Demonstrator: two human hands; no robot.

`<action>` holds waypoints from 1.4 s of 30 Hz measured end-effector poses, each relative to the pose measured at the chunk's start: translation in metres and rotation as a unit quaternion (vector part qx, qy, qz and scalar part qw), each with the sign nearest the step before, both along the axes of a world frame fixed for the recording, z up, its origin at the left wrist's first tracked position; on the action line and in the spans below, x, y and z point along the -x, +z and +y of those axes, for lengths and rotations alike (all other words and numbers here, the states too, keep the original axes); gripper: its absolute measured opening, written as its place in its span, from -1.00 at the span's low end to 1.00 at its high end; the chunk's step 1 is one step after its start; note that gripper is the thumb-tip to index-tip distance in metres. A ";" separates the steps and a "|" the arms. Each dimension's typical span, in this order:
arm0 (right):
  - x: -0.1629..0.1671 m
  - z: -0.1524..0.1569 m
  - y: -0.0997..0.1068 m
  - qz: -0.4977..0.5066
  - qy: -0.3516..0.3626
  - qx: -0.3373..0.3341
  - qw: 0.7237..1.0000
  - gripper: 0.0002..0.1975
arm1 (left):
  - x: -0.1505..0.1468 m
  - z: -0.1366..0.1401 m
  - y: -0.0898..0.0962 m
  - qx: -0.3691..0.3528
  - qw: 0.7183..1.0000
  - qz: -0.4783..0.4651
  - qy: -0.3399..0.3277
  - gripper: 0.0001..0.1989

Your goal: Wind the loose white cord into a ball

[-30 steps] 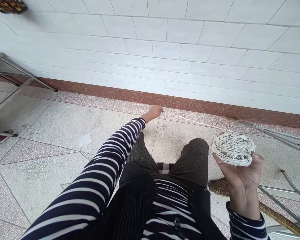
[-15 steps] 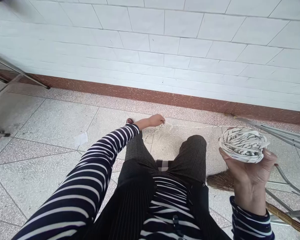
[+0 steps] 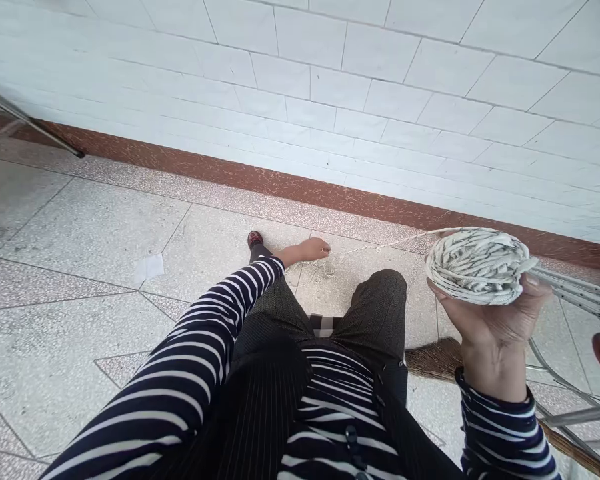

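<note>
Hands sit well apart: the right hand (image 3: 497, 327) cups the ball (image 3: 480, 265) from below, thumb at its side; the left hand (image 3: 310, 249) is closed, seemingly pinching the strand (image 3: 405, 239) that runs from it. The ball should be light, soft and grippy, best cradled underneath, since hard squeezing could slip its coils. A tangle (image 3: 325, 268) shows by the left hand, hanging or on the floor (image 3: 90, 353), I cannot tell.
</note>
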State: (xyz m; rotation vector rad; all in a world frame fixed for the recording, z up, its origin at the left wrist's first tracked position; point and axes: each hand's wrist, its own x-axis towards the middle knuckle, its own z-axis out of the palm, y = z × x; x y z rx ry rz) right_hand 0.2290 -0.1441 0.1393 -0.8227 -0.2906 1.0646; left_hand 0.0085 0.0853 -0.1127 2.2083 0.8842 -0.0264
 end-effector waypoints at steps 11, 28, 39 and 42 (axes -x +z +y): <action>0.020 0.022 0.000 -0.006 0.068 0.011 0.998 -0.52 | -0.059 -0.098 0.061 0.137 0.937 -0.307 0.100 -0.60; 0.005 0.016 -0.009 0.002 0.049 0.019 0.999 -0.54 | 0.013 -0.073 0.072 0.102 0.981 -0.164 0.023 -0.77; 0.011 0.021 -0.021 0.004 0.086 0.051 0.995 -0.48 | -0.035 -0.094 0.118 0.201 0.905 -0.365 0.085 -0.71; 0.009 0.020 -0.027 0.006 0.089 0.053 0.995 -0.52 | -0.043 -0.096 0.130 0.184 0.901 -0.387 0.069 -0.72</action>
